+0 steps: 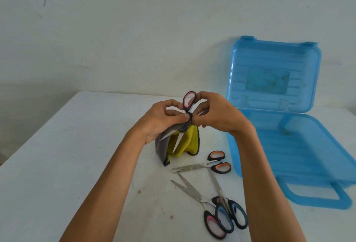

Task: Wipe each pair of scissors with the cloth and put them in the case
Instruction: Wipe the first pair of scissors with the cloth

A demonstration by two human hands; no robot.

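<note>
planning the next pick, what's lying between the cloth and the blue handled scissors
The orange-handled scissors lie between the cloth and the blue-handled scissors, seen in the head view.

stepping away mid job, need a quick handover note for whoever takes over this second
Left hand pinches the cloth round the blades of the held pink scissors; right hand grips their handle, tips down.
On the table by the open blue case: orange scissors, blue scissors, second pink pair.
Done: no scissors in the case.
Left: finish this wipe, case the pair, then the other three.
</note>
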